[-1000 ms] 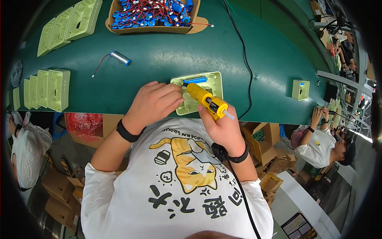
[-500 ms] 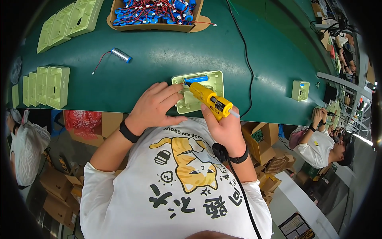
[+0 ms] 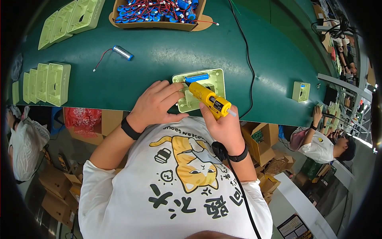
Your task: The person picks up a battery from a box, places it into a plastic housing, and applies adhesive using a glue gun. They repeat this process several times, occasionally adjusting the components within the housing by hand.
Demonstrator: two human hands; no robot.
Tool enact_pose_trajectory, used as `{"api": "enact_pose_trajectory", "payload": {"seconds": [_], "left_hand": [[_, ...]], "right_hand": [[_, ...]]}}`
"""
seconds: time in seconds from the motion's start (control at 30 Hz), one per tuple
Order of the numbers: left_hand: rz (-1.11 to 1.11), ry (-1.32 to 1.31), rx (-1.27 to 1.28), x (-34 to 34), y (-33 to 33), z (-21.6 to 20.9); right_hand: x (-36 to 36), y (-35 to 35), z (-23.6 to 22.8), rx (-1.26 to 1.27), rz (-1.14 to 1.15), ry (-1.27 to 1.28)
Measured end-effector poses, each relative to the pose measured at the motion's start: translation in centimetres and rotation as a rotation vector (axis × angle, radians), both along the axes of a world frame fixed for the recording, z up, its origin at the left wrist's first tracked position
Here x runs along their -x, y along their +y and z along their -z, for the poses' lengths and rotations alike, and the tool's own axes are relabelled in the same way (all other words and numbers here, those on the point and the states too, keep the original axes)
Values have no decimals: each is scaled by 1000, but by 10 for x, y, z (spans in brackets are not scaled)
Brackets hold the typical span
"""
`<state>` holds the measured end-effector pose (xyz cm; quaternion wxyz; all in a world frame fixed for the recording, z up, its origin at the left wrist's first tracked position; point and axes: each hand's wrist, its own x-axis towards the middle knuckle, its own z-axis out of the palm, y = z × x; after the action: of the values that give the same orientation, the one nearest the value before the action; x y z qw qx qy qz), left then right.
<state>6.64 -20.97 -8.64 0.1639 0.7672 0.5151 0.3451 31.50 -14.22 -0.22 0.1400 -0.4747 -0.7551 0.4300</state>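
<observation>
My left hand [image 3: 157, 104] slid a bit left off the green case [image 3: 200, 89] | now it presses the case's left side, fingers spread | my right hand [image 3: 223, 126] grips the yellow glue gun [image 3: 208, 99], tip on the case, maybe touching the blue battery [image 3: 196, 78] | case lies at the green table's [image 3: 159, 59] near edge

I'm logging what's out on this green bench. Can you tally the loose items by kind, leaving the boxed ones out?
Pale green plastic housings: 10, namely one under the left hand at, one far right, three top left, five at the left edge
Loose blue battery cells with leads: 1
Yellow glue guns: 1, in the right hand
Total: 12
</observation>
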Motion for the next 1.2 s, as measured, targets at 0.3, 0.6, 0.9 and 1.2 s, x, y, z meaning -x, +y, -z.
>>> {"api": "enact_pose_trajectory", "payload": {"seconds": [0.3, 0.6, 0.9, 1.2], "left_hand": [[-3, -4, -28, -1, -1, 1], [-137, -111, -63, -3, -4, 6], [-133, -134, -22, -3, -2, 3], [-114, -149, 43, -2, -5, 4]], "right_hand": [[-5, -1, -7, 51, 141, 60], [-3, -4, 5, -34, -3, 60], [-2, -5, 2, 19, -5, -26], [-10, -5, -6, -32, 45, -23]]}}
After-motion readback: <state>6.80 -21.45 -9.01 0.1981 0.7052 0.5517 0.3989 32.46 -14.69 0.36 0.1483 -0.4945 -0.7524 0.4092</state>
